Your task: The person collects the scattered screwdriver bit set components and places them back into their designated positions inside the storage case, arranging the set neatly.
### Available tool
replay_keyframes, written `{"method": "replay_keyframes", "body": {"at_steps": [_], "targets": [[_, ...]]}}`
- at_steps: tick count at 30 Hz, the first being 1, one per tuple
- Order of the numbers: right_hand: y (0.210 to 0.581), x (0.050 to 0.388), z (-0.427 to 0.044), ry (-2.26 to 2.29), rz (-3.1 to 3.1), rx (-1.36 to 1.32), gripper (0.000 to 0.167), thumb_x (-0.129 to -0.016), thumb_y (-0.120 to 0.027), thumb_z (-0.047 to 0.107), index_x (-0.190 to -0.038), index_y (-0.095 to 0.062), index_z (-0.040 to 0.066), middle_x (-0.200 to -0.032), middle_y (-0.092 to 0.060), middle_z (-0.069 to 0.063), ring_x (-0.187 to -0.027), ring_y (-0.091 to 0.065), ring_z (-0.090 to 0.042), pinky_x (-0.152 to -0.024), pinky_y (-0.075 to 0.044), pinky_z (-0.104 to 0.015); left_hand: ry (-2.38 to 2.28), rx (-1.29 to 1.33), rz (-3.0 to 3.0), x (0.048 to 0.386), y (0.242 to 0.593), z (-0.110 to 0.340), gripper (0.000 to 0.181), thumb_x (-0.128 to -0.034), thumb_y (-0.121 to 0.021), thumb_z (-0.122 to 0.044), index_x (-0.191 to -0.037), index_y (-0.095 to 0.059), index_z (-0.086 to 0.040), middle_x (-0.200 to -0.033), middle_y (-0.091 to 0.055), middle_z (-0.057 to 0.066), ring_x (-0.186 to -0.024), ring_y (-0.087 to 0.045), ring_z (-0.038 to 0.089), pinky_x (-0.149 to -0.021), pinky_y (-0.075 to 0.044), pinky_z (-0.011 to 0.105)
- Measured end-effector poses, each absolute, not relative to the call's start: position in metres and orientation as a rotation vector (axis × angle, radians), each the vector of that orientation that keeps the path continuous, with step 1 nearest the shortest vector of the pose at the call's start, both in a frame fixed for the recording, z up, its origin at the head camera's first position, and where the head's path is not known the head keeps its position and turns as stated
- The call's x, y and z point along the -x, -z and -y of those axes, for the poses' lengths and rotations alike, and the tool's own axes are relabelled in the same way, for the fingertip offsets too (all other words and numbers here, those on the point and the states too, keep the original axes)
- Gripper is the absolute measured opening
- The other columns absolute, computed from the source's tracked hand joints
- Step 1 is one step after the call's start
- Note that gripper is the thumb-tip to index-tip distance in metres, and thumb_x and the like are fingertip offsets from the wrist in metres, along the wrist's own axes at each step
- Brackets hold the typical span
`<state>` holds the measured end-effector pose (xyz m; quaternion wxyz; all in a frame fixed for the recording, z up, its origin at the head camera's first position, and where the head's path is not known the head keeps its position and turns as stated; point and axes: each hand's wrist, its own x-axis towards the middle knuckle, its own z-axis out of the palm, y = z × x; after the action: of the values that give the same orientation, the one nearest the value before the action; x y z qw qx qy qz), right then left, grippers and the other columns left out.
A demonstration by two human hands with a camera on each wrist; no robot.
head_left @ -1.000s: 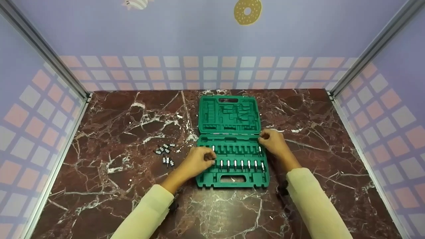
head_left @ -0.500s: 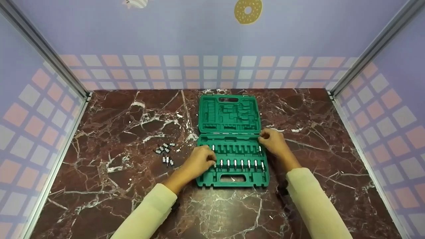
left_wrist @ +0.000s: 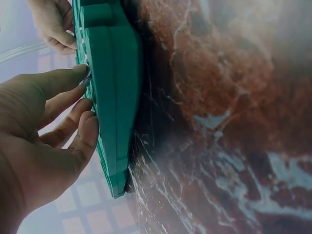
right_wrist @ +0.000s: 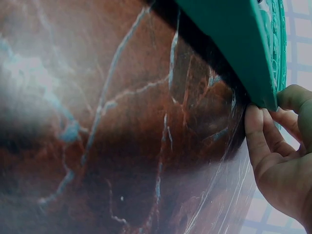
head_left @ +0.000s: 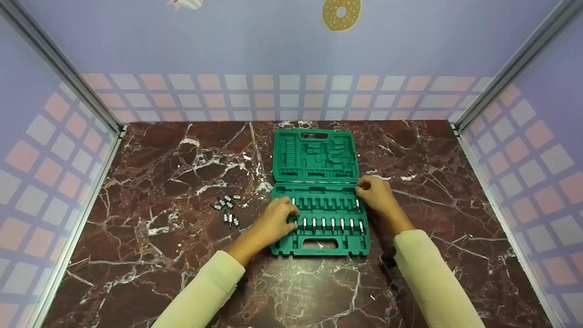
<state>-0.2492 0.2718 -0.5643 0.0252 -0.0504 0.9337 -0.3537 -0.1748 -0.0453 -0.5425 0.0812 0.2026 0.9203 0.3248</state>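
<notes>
A green socket case (head_left: 314,191) lies unfolded on the table. My left hand (head_left: 275,221) is at the left end of its front row, thumb tip on a small metal bit socket (left_wrist: 87,77) in the left wrist view; the other fingers stand apart from the thumb. Several chrome bit sockets (head_left: 333,225) sit side by side in that row. One bit socket (head_left: 357,205) is at the right end of the row behind, another (head_left: 293,201) at its left end. At the hinge's right end, my right hand (right_wrist: 280,151) grips the case's edge between thumb and fingers.
Two loose groups of bit sockets, one farther back (head_left: 226,202) and one nearer (head_left: 230,219), lie left of the case on the marble-patterned table (head_left: 159,255). Panel walls (head_left: 291,98) enclose the back and both sides.
My left hand has moved slightly; its thumb and fingers have spread apart at the left end of the front row, where a bit socket now shows. My right hand keeps its grip.
</notes>
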Motion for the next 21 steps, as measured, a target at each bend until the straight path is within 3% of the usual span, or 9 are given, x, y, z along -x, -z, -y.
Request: {"method": "replay_keyframes", "body": {"at_steps": [5,12,21], "targets": [[0.563,0.249,-0.272,1.090,-2.877,0.145,0.015,-0.094,-0.067,0.010,-0.104,-0.072,-0.001,-0.103,-0.073,-0.019,-0.095,-0.065,-0.033,-0.087,-0.053,-0.050,-0.999,-0.598,-2.723,0.178,0.543,0.045,0.029,-0.0814,-0.085,-0.007,-0.109,-0.077,-0.002,-0.105,-0.065,0.009,-0.108,-0.061,0.029,-0.101,-0.053,0.045],[0.562,0.249,-0.272,1.081,-2.872,0.149,0.015,-0.095,-0.066,0.011,-0.104,-0.071,0.000,-0.110,-0.072,-0.021,-0.097,-0.066,-0.035,-0.087,-0.054,-0.052,-1.066,-0.641,-2.688,0.186,0.544,0.047,0.029,-0.0779,-0.088,-0.006,-0.105,-0.079,0.000,-0.099,-0.066,0.011,-0.096,-0.063,0.029,-0.091,-0.054,0.047],[0.564,0.249,-0.271,1.084,-2.877,0.125,0.014,-0.094,-0.067,0.011,-0.103,-0.072,0.001,-0.109,-0.073,-0.020,-0.098,-0.067,-0.035,-0.087,-0.054,-0.051,-1.087,-0.693,-2.664,0.194,0.546,0.050,0.025,-0.0765,-0.089,-0.005,-0.100,-0.081,-0.002,-0.094,-0.068,0.010,-0.090,-0.066,0.026,-0.081,-0.058,0.040]]}}
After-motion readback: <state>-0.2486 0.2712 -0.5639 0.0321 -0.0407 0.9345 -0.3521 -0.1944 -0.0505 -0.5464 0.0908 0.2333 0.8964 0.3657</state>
